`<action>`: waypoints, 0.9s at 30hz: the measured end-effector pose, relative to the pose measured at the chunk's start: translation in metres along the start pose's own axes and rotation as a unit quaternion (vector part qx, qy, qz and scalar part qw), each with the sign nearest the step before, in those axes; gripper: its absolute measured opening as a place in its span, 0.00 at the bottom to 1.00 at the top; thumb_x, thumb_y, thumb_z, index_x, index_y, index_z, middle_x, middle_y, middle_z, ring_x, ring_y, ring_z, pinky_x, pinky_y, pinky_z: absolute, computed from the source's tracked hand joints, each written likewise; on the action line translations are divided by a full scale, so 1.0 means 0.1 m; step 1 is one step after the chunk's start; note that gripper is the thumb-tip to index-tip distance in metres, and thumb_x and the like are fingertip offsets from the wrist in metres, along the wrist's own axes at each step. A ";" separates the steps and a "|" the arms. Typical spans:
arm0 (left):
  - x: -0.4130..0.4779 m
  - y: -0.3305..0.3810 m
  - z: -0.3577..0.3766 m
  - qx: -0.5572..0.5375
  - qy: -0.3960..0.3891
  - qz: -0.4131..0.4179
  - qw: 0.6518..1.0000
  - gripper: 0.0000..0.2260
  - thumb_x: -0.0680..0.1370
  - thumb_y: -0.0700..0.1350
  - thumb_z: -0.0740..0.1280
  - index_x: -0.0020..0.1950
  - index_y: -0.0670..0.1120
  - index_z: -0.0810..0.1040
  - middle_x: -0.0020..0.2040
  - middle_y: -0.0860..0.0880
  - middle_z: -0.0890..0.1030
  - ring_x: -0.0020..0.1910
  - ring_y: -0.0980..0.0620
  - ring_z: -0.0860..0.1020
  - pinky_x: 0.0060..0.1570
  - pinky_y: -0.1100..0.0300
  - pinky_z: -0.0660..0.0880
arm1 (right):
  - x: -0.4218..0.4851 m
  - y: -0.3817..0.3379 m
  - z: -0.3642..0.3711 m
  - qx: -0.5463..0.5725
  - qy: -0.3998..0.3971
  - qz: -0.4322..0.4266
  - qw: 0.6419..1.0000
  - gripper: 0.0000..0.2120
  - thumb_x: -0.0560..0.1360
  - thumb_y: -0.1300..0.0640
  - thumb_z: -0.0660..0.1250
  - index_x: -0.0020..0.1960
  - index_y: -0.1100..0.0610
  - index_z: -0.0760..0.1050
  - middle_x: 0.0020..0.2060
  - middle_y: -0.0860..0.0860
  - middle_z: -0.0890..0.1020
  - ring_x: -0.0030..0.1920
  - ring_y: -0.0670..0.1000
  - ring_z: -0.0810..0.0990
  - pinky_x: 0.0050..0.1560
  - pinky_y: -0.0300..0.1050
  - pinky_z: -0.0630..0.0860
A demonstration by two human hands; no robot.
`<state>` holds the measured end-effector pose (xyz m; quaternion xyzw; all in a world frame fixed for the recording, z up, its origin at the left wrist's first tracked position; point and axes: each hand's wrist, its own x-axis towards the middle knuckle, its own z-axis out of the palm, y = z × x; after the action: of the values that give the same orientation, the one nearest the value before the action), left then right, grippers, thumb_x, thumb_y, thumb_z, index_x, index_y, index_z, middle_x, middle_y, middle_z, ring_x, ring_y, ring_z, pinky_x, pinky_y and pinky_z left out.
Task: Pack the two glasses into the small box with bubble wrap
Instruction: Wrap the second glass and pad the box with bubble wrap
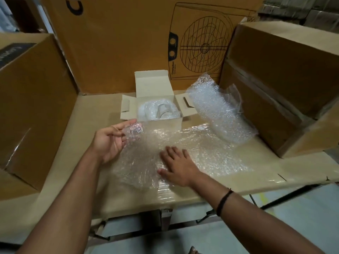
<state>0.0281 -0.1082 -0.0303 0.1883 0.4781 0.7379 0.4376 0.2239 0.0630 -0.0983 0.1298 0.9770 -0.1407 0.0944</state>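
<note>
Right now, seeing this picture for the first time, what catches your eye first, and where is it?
The two hands in the centre foreground stand out: the left hand pinches a corner of the flat bubble wrap sheet while the right hand presses flat on it. Just behind stands the small box, open, with a wrapped glass inside; a crumpled bubble wrap piece lies to its right.
</note>
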 end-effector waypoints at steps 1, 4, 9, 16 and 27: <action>0.03 -0.01 0.01 0.035 0.009 0.001 0.999 0.24 0.69 0.32 0.60 0.65 0.40 0.76 0.62 0.39 0.76 0.52 0.41 0.76 0.49 0.50 0.80 | 0.00 -0.01 -0.01 0.050 0.023 -0.021 0.998 0.36 0.79 0.34 0.50 0.80 0.50 0.47 0.80 0.52 0.46 0.79 0.53 0.43 0.77 0.58 0.40; 0.11 -0.02 0.26 0.214 0.070 0.046 0.973 0.16 0.77 0.32 0.64 0.60 0.48 0.80 0.53 0.45 0.83 0.48 0.44 0.79 0.44 0.54 0.79 | -0.06 0.03 -0.15 0.252 0.158 -0.020 0.955 0.21 0.81 0.47 0.63 0.71 0.53 0.69 0.72 0.52 0.70 0.72 0.52 0.67 0.73 0.54 0.64; 0.37 0.00 0.68 0.496 0.088 0.185 0.844 0.13 0.73 0.34 0.70 0.50 0.52 0.84 0.44 0.56 0.78 0.44 0.50 0.78 0.47 0.55 0.76 | -0.25 0.19 -0.65 0.485 0.179 0.082 0.852 0.23 0.78 0.41 0.61 0.46 0.61 0.79 0.41 0.52 0.84 0.38 0.49 0.81 0.42 0.45 0.74; 0.76 -0.24 1.21 0.712 0.052 0.221 0.665 0.08 0.70 0.54 0.74 0.47 0.53 0.85 0.54 0.54 0.75 0.57 0.51 0.67 0.58 0.52 0.64 | -0.43 0.30 -1.02 0.522 -0.030 0.122 0.843 0.37 0.68 0.27 0.63 0.55 0.60 0.78 0.47 0.56 0.86 0.42 0.56 0.84 0.39 0.47 0.79; 0.69 -0.69 0.97 0.649 0.067 0.324 0.685 0.17 0.71 0.50 0.72 0.59 0.48 0.80 0.52 0.49 0.78 0.53 0.48 0.75 0.56 0.47 0.71 | -0.32 0.95 -0.82 0.453 0.089 0.259 0.848 0.16 0.68 0.60 0.79 0.50 0.67 0.79 0.43 0.63 0.85 0.35 0.56 0.81 0.39 0.53 0.80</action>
<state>0.0897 0.0118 -0.0541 0.5188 0.7746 0.3495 -0.0935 0.2690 0.1683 -0.0377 0.4183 0.7399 -0.5260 -0.0291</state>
